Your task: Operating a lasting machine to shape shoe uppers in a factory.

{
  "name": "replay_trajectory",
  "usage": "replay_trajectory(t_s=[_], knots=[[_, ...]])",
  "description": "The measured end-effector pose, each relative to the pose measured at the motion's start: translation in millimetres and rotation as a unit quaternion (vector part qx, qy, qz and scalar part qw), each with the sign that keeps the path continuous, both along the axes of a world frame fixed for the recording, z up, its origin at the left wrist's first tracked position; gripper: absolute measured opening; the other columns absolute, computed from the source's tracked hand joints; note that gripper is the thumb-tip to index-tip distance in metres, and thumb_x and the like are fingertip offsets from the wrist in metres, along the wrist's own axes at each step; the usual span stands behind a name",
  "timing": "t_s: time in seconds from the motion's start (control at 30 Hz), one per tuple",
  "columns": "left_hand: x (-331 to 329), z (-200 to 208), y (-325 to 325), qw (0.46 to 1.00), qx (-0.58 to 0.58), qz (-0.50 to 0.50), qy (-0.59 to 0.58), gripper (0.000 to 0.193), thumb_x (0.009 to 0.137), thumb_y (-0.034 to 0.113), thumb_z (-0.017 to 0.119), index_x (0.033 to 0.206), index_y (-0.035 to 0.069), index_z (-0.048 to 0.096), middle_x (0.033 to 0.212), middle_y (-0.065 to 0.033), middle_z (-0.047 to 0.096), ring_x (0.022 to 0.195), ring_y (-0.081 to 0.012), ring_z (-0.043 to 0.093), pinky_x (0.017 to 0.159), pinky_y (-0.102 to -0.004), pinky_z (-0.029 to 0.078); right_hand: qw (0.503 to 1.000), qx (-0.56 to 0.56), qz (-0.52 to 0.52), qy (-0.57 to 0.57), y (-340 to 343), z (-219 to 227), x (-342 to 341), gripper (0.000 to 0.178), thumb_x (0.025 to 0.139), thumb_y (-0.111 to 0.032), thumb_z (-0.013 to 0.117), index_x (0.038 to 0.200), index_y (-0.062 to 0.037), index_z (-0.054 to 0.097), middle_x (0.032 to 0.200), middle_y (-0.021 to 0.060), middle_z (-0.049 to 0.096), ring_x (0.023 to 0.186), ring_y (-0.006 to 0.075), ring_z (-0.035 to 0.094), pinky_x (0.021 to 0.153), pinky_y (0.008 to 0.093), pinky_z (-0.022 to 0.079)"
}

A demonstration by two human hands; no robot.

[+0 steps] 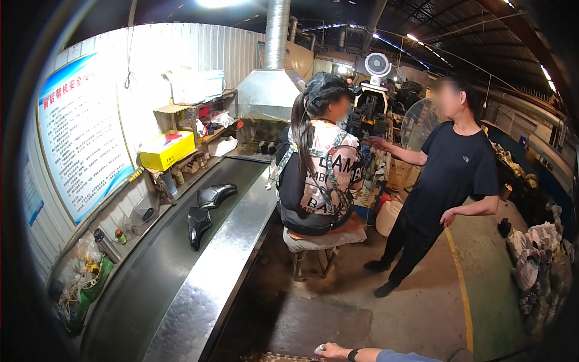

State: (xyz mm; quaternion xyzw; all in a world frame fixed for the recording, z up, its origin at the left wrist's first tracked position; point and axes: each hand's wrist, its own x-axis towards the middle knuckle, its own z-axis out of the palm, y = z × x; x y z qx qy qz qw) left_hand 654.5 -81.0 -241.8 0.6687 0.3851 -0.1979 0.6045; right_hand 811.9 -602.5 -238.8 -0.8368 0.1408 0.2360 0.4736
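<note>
At the lower edge my right hand reaches in from the right, with a dark band on the wrist and a blue sleeve behind it. Its fingers are closed around a small whitish thing, too little of which shows to name. My left hand is out of view. Farther off to the left, two black shoes or shoe uppers lie close together on a dark conveyor belt, well apart from my hand. A bare metal ledge runs along the belt's right side.
A person sits on a padded stool beside the belt; another person in black stands to the right, one arm stretched toward a machine. A yellow box is on the left shelf. Sacks are piled at right.
</note>
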Motion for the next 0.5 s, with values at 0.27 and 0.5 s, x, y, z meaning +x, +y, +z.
replay_trajectory(t_s=[0.27,0.5], knots=[[0.2,-2.5,-3.3,1.000,-0.002,0.003,-0.005,0.019,0.095,0.018,0.065,0.079,0.010,0.062,0.062,-0.0003,0.056,0.051,-0.0097,0.048,0.046,-0.0285,0.038,0.995,0.016,-0.050,-0.085,4.2,26.9,-3.4,0.029,0.090,-0.033,0.063,0.074,-0.0088,0.063,0.066,0.0020,0.061,0.066,0.0163,0.055,0.066,0.0387,0.048],[-1.1,-3.4,-3.5,1.000,-0.003,0.007,-0.004,0.018,0.095,0.018,0.066,0.079,0.010,0.062,0.063,-0.0002,0.056,0.051,-0.0097,0.048,0.046,-0.0284,0.038,0.993,0.020,-0.054,-0.099,8.8,22.8,-10.8,0.028,0.089,-0.032,0.064,0.074,-0.0089,0.063,0.066,0.0017,0.061,0.066,0.0164,0.055,0.066,0.0384,0.049]])
